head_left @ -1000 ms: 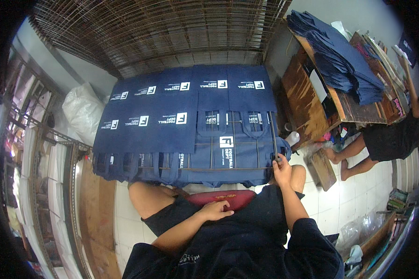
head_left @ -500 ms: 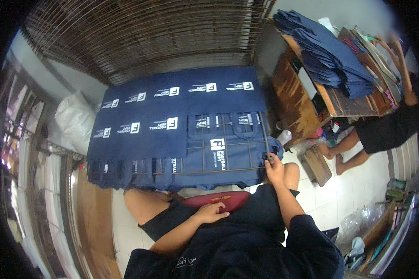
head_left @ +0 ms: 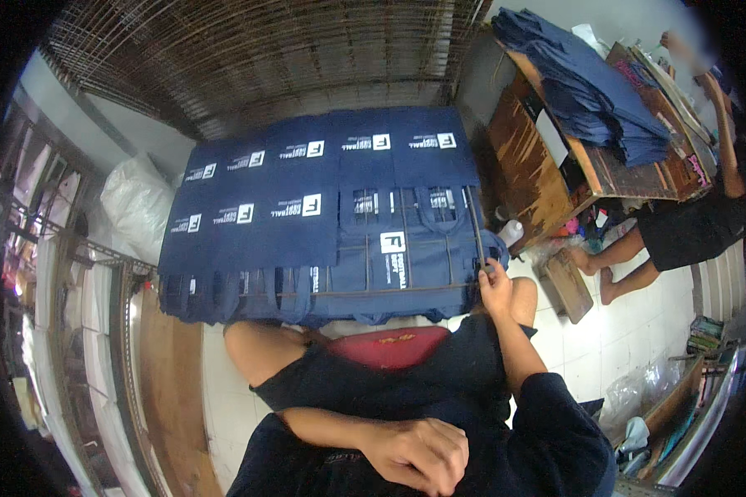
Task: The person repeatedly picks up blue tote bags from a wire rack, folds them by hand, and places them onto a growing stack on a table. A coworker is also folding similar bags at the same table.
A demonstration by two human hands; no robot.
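Note:
My right hand (head_left: 496,287) grips the near right corner of a metal wire rack (head_left: 373,291). On the rack, dark blue fabric panels (head_left: 269,207) with white prints lie in overlapping rows. Through the rack's bare right part, dark blue fabric bags (head_left: 427,255) with handles show underneath. My left hand (head_left: 419,455) is raised in front of my chest, away from the rack. Its fingers are curled in, back of the hand up, and nothing shows in them. Below the rack's near edge, a red seat or cushion (head_left: 389,346) shows between my legs.
Many stacked wire racks (head_left: 265,58) rise behind. At right, a worn wooden cabinet (head_left: 518,157) carries a pile of blue fabric (head_left: 584,91); another person (head_left: 680,248) sits beside it. A wooden block (head_left: 568,286) lies on the tiles. A white plastic sack (head_left: 137,203) stands at left.
My left hand has left my lap and come up toward my chest, its fingers curling in. My right hand stays on the rack's corner. The view has shifted slightly.

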